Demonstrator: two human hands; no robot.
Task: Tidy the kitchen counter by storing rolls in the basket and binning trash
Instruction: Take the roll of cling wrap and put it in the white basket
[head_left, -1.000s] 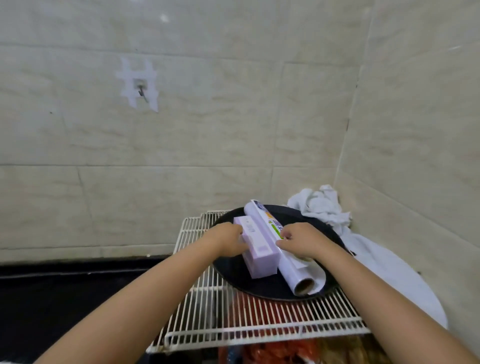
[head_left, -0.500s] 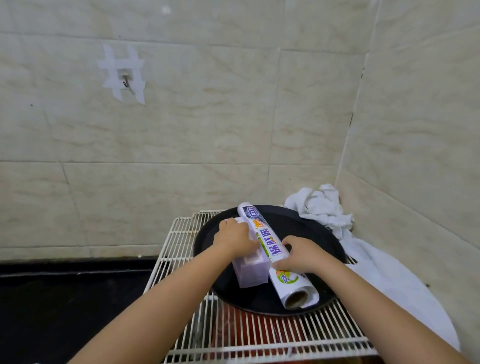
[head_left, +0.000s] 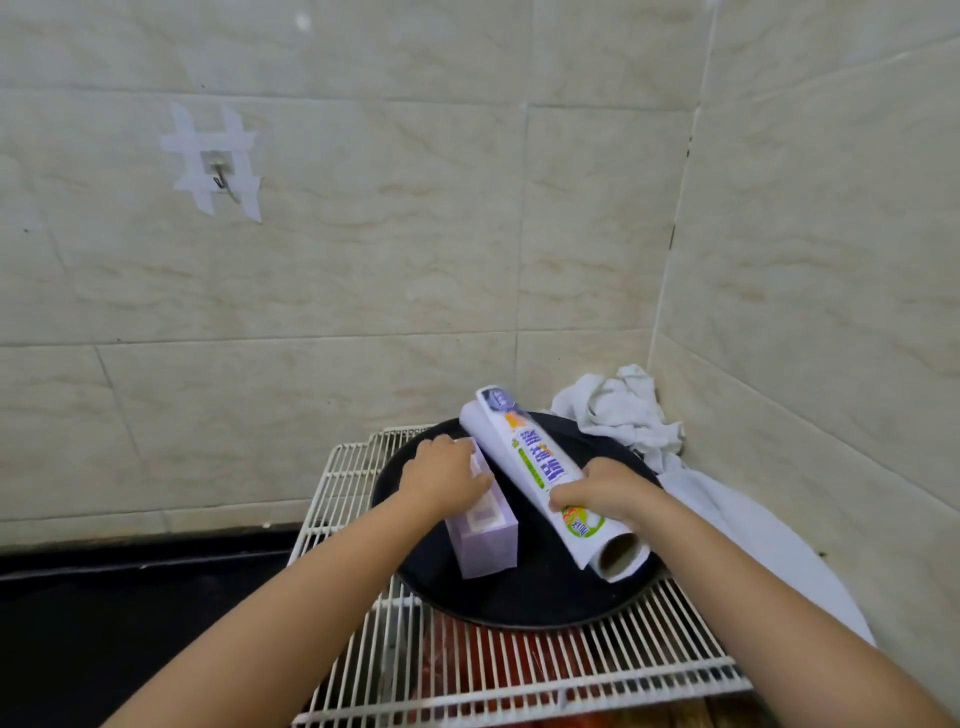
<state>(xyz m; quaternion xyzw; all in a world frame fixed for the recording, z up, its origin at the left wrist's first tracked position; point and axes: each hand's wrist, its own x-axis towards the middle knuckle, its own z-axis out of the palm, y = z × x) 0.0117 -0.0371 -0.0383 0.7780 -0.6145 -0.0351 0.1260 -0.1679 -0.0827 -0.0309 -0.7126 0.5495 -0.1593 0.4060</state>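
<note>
A white cling-film roll with green and orange print lies slanted over a round black pan, its far end raised. My right hand is closed around the near half of the roll. Left of it a pale purple box rests in the pan. My left hand grips the far end of that box. No basket or bin is in view.
The pan sits on a white wire rack above something red. A crumpled white cloth lies in the tiled corner behind, and a white sheet spreads to the right. A taped hook is on the wall. A dark counter lies left.
The roll has tilted up at its far end and turned so its printed label faces up. Both hands have kept their hold on the box and the roll.
</note>
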